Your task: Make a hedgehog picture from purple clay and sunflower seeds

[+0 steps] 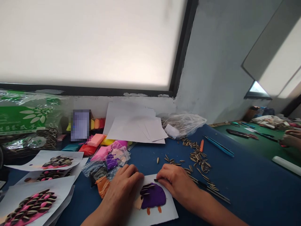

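A white sheet of paper (168, 215) carries a hedgehog-like figure in flat modelling clay, with a purple body (155, 197), a pale snout (138, 203) and orange feet. Several striped sunflower seeds (147, 186) stick in the upper left of the purple clay. My left hand (125, 185), its fingers curled and together, holds the sheet down at its left edge; the thumb is hidden. Between the thumb and index finger of my right hand (175, 180) is a dark sunflower seed (155, 180), just above the top of the purple clay.
Loose seeds (199, 160), tweezers (215, 191) and a blue tool (218, 146) lie to the right. Bagged clay (110, 157) sits behind my left hand. Finished-looking seed pictures (35, 204) are stacked left, before a seed bag (28, 116). Another person's hand (291, 138) is far right.
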Demonstrator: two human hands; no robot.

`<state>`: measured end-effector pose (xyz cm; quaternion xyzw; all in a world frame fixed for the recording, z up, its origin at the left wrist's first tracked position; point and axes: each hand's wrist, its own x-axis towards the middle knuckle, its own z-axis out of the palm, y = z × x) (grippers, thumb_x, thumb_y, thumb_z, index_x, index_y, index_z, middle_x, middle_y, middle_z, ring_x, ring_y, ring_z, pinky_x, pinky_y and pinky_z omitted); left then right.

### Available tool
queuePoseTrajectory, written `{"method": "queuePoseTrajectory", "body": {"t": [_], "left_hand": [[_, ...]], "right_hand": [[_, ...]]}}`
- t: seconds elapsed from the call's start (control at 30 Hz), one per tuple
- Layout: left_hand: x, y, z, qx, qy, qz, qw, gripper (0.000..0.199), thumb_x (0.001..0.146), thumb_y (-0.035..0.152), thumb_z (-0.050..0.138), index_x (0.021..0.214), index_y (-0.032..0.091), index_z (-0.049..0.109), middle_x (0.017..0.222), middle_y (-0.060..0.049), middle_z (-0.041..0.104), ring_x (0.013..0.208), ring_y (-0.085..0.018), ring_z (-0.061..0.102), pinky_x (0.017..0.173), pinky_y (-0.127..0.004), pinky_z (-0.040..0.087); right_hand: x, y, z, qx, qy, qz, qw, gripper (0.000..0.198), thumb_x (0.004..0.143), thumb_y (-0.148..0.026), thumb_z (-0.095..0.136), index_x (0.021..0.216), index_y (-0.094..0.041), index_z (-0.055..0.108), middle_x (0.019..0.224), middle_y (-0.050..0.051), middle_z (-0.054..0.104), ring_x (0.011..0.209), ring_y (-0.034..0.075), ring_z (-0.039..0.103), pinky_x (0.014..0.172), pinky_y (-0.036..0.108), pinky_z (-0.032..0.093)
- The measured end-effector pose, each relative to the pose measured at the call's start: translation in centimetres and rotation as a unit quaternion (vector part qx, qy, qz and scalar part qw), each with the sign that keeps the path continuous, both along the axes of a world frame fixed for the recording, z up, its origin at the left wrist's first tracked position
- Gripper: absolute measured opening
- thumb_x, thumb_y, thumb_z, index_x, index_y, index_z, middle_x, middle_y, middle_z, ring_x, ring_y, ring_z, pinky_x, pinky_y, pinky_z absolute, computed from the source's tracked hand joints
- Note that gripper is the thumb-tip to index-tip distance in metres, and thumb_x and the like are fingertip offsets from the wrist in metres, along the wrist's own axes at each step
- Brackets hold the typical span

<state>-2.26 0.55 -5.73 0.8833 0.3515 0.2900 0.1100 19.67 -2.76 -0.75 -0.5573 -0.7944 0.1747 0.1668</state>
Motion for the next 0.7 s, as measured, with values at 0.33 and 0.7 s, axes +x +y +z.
{"method": "queuePoseTrajectory", "body": {"t": [0.33,0.7], "left_hand": [[-0.01,-0.24,0.48,0.009,-0.001,0.004,1.0,0.034,0.099,0.019,0.037,0.1,0.025,0.07,0.088,-0.005,0.06,0.079,-0.02,0.053,0.069,-0.032,0.044],[-0.16,-0.18,0.1,0.019,0.001,-0.003,1.0,0.041,0.09,0.01,0.04,0.11,0.029,0.07,0.101,-0.008,0.061,0.082,-0.022,0.057,0.07,-0.034,0.048]], "right_hand": [[-0.67,-0.36,-0.08,0.007,0.096,0.004,0.995,0.022,0.086,-0.004,0.059,0.086,-0.02,0.075,0.082,0.001,0.07,0.077,0.015,0.065,0.07,0.024,0.047],[-0.91,-0.47,-0.26,0.019,0.09,0.015,0.996,0.02,0.088,-0.007,0.061,0.087,-0.02,0.075,0.081,0.001,0.07,0.074,0.014,0.064,0.067,0.023,0.046]]}}
